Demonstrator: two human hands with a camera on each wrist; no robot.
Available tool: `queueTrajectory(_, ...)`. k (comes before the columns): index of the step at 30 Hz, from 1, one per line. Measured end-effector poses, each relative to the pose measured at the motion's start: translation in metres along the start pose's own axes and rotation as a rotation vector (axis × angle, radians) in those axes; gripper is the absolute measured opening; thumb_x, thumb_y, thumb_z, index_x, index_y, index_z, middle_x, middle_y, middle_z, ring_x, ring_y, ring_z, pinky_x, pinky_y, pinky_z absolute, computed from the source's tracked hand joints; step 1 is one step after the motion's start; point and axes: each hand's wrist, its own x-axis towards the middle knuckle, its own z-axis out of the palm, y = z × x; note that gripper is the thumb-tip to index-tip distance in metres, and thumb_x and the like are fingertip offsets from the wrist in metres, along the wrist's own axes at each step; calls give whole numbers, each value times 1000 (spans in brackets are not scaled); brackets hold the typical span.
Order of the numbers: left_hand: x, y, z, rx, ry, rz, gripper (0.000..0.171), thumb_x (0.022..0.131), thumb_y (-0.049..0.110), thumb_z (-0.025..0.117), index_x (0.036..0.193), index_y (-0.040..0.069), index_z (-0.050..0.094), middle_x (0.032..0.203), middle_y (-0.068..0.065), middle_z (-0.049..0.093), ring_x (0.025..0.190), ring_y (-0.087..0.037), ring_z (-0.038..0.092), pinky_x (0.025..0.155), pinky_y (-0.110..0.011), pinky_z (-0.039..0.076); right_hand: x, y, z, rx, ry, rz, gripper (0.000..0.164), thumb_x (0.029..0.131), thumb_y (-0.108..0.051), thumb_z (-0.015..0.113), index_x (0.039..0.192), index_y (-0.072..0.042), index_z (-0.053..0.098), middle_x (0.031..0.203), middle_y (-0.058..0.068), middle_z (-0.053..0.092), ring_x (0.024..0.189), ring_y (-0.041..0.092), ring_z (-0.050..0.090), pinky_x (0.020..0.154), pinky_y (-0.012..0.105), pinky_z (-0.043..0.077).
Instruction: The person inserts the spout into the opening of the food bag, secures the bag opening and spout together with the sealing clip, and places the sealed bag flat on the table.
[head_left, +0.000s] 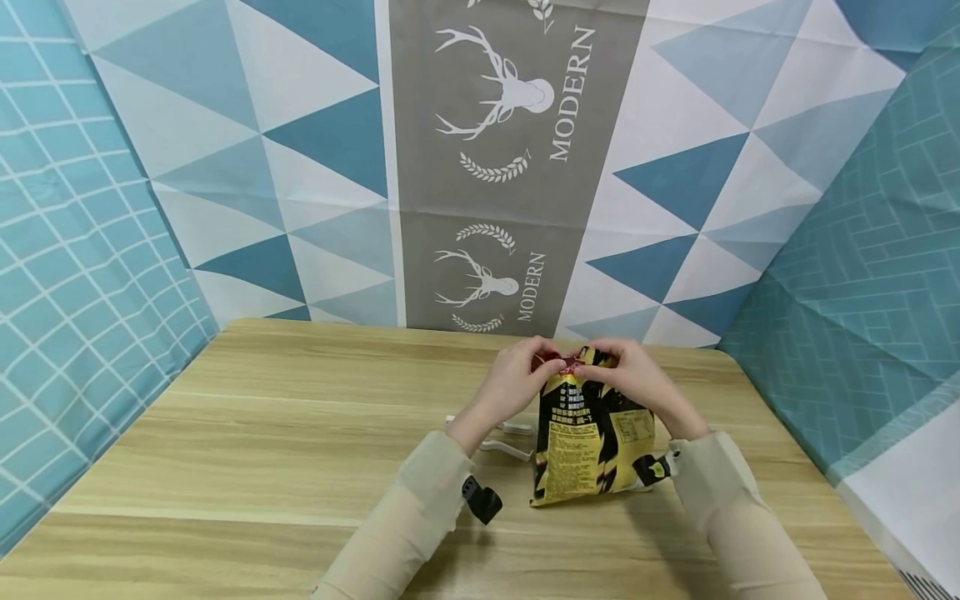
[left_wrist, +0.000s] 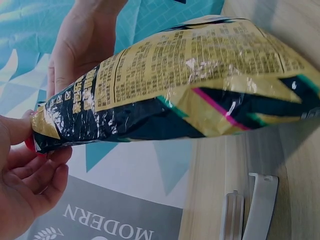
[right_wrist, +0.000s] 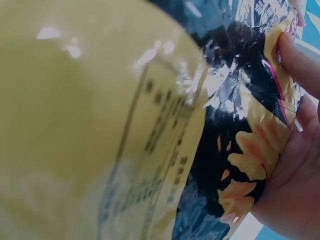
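A glossy black and yellow snack bag [head_left: 573,458] [left_wrist: 200,65] stands propped up on the table, its printed back towards me. The left hand [head_left: 517,379] [left_wrist: 30,185] pinches its top edge at the left corner, thumb in front and fingers behind. At the other top corner, the right hand [head_left: 637,375] [right_wrist: 295,165] grips the edge between thumb and fingers. Some red shows along the top, between the two thumbs. Just left of the bag lie slim white plastic strips [head_left: 506,450] [left_wrist: 262,205], partly behind the left wrist; neither hand touches them.
The wooden table [head_left: 262,467] extends left and in front of the bag. A patterned cloth wall [head_left: 517,208] rises behind its far edge, close beyond the hands. At the right front stands a white box-like object [head_left: 915,492] with a slotted corner.
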Motion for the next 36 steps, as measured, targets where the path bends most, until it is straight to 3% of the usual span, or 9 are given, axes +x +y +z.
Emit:
queueTrajectory(4, 0, -1, 0, -5, -18, -1, 19, 91, 30, 55, 99, 14, 60, 87, 4, 60, 71, -8, 53, 60, -21, 43, -1, -8, 0, 3, -5, -38, 19, 85, -21, 63, 96, -5, 66, 80, 11, 59, 54, 13, 42, 51, 24, 38)
queueTrajectory(11, 1, -2, 0, 8, -47, 33, 19, 91, 30, 55, 98, 14, 60, 87, 4, 59, 68, -6, 53, 58, -20, 43, 1, 0, 2, 7, 14, -64, 18, 87, -15, 61, 100, -4, 67, 90, 12, 64, 69, 14, 59, 60, 30, 49)
queueTrajectory(19, 1, 1, 3, 12, -43, 20, 20, 89, 32, 57, 99, 14, 60, 90, 3, 60, 73, -7, 53, 61, -19, 43, -1, -4, 3, -52, 35, -59, 17, 88, -11, 59, 100, -1, 66, 92, 12, 64, 68, 13, 56, 60, 27, 47)
queueTrajectory(24, -2, 0, 3, -64, -51, 1, 31, 90, 32, 55, 113, 11, 55, 98, 0, 62, 77, -9, 56, 64, -21, 45, -1, -5, 4, -80, 36, -52, 18, 88, -11, 59, 100, 0, 65, 93, 14, 65, 69, 15, 54, 60, 26, 45)
queueTrajectory(28, -4, -12, 1, -117, -43, 2, 35, 94, 32, 49, 119, 9, 52, 99, -3, 62, 75, -9, 57, 62, -22, 46, -1, -4, 4, -91, 38, -36, 19, 88, -14, 59, 102, -2, 65, 92, 13, 65, 67, 16, 54, 59, 28, 45)
queueTrajectory(32, -8, -27, -5, -51, -30, -14, 28, 93, 30, 50, 111, 10, 57, 96, -1, 63, 75, -9, 56, 64, -23, 46, -2, -1, 4, -112, 65, -36, 16, 88, -15, 59, 99, -4, 65, 90, 10, 61, 66, 17, 50, 58, 29, 42)
queueTrajectory(36, -12, -38, -11, 50, -54, -35, 24, 90, 26, 56, 105, 8, 60, 97, -2, 63, 79, -11, 57, 70, -24, 46, -3, 2, 5, -171, 112, -83, 15, 88, -17, 60, 96, -6, 66, 96, 8, 57, 80, 21, 50, 67, 33, 40)
